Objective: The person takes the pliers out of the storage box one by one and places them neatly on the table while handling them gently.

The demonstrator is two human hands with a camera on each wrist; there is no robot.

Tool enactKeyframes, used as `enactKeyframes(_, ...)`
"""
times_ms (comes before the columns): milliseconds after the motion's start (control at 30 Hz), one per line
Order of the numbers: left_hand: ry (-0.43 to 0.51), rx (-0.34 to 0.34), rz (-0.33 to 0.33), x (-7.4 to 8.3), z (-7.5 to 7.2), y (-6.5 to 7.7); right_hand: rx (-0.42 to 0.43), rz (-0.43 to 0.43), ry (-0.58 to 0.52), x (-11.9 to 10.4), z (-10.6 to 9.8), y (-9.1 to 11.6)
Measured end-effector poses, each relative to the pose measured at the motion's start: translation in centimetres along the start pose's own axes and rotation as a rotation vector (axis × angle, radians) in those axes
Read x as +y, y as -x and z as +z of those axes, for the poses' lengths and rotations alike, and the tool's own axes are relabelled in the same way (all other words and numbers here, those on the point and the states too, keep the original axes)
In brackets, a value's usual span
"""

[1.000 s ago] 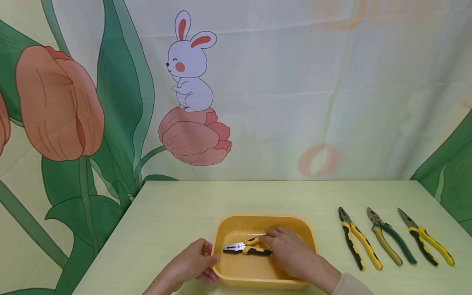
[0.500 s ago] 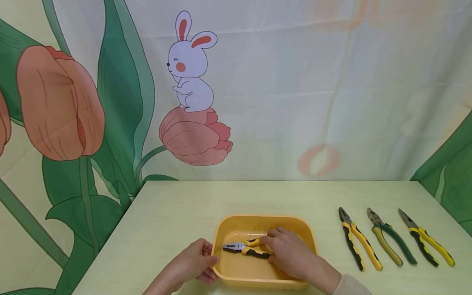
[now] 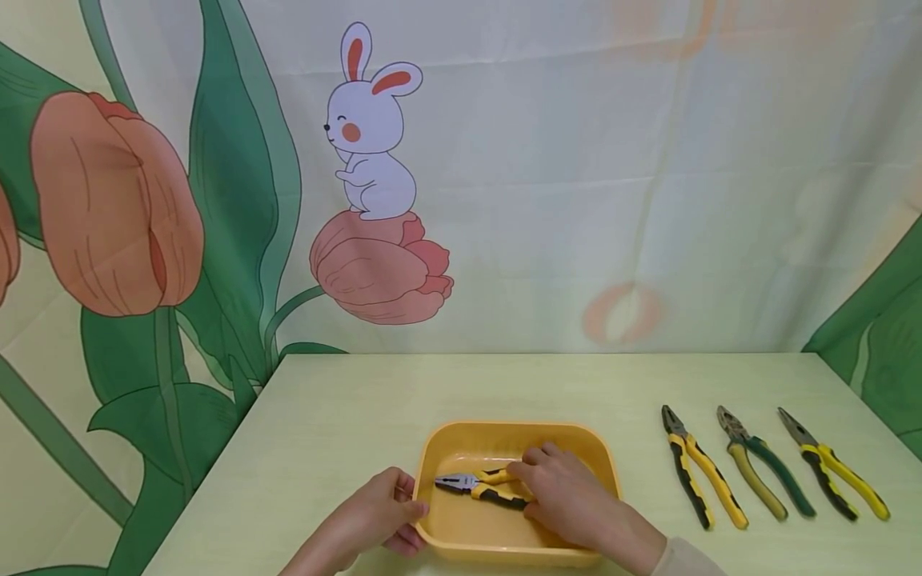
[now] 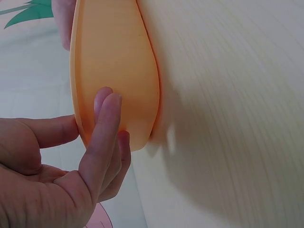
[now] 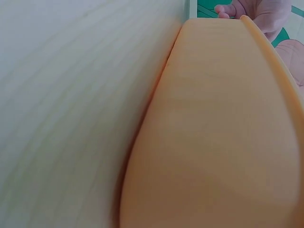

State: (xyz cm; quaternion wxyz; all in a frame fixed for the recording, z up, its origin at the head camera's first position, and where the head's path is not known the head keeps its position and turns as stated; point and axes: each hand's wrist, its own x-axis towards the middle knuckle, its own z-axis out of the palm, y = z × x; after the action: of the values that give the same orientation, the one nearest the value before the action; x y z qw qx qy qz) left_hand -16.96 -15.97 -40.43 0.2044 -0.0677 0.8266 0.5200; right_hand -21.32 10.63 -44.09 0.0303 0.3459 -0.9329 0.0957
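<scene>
My left hand (image 3: 378, 508) holds the left end of a yellow plastic tray (image 3: 504, 554). In the left wrist view its thumb is at the rim and the fingers (image 4: 107, 126) lie against the tray's outer wall (image 4: 118, 57). Inside the tray lie combination pliers (image 3: 502, 499) with yellow and black handles, their metal head pointing left. My right hand (image 3: 565, 492) reaches over the tray's front right side and grips the handle ends, which its fingers partly hide. Only the tray's outside wall (image 5: 218, 118) fills the right wrist view; the right hand is out of that picture.
To the right on the pale table (image 3: 346, 400) lie three more tools in a row: yellow-and-black pliers (image 3: 699, 468), green-handled pliers (image 3: 763, 460) and long-nose pliers (image 3: 831, 464). A printed cloth (image 3: 519, 200) with a rabbit and tulips hangs behind the table.
The pliers in the tray have turned slightly and their handles stand a little wider apart than a second ago. Both hands have stayed nearly in place.
</scene>
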Motion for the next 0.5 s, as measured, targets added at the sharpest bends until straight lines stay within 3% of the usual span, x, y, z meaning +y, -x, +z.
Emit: enactKeyframes(500,0.005,-0.006,0.003,-0.06,-0.01,0.02,-0.050,0.043,-0.074,-0.03,-0.06,0.40)
